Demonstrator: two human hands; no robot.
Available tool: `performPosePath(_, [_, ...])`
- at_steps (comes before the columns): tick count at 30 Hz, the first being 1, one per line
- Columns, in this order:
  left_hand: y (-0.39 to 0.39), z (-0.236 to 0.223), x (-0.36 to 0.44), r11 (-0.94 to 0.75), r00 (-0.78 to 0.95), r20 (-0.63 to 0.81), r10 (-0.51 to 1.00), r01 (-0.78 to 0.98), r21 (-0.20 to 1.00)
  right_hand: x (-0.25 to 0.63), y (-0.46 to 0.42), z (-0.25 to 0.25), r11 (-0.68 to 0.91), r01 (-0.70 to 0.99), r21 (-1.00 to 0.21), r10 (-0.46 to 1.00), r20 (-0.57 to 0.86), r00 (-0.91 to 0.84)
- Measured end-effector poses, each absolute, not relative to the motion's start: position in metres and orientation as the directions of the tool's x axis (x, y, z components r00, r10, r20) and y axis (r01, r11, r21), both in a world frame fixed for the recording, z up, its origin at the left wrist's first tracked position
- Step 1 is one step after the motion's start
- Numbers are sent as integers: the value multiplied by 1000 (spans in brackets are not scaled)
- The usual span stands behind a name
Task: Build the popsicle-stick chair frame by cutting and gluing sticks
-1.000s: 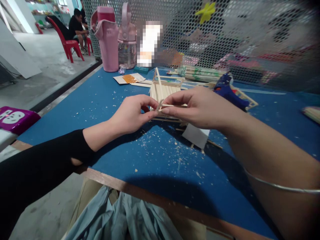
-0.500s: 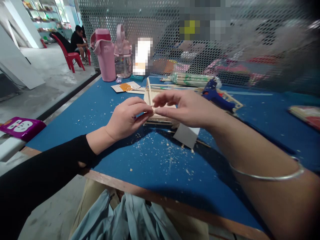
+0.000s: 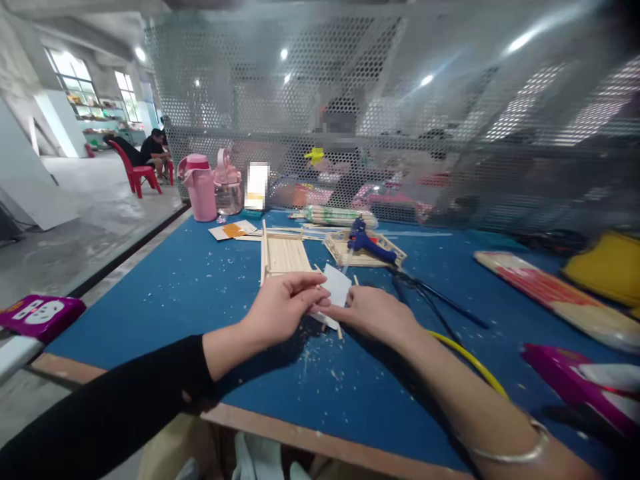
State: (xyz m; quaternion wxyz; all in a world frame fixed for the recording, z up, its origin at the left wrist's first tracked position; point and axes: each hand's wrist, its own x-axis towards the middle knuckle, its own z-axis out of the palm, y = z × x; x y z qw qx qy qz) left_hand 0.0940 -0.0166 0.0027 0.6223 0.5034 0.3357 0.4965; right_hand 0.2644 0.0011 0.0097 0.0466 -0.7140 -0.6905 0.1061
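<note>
My left hand and my right hand meet low over the blue table, fingertips pinched together on a thin wooden stick. A small white card lies right behind the fingers. Just beyond stands a raft of glued wooden sticks with an upright post. A blue glue gun rests on a stick frame to the right of it.
Pink bottles stand at the back left before a perforated mesh screen. A stick bundle, a yellow cable, packets and a magenta object lie right. A purple power strip sits left. A person sits far off on red chairs.
The camera tilted up, showing more of the screen and table. Both hands came down and toward me, away from the stick raft, still pinched together.
</note>
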Motion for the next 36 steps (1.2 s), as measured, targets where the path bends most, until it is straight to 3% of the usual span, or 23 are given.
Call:
performPosePath(3, [-20, 1, 90, 166, 298, -68, 952, -317, 934, 270, 7, 8, -46, 932, -360, 994, -109, 6])
performPosePath(7, [-20, 2, 85, 239, 278, -154, 948, -308, 921, 273, 4, 17, -18, 831, -556, 998, -66, -22])
performPosePath(13, [-19, 1, 83, 170, 299, -79, 951, -292, 941, 257, -22, 27, 215, 651, -728, 968, 246, -45])
performPosePath(18, [-21, 5, 82, 174, 298, -60, 953, -372, 912, 242, -32, 21, 473, 451, -757, 878, 446, -173])
performPosePath(24, [-22, 6, 82, 70, 278, 40, 960, -374, 925, 229, -41, 17, 464, 302, -833, 876, 382, -293])
performPosePath(31, [-27, -2, 82, -358, 169, 382, 909, -155, 921, 230, -38, 15, 219, -5, -976, 972, 218, -92])
performPosePath(36, [-29, -8, 82, -475, 151, 470, 869, -5, 880, 230, -36, 10, 206, 52, -977, 979, 205, -15])
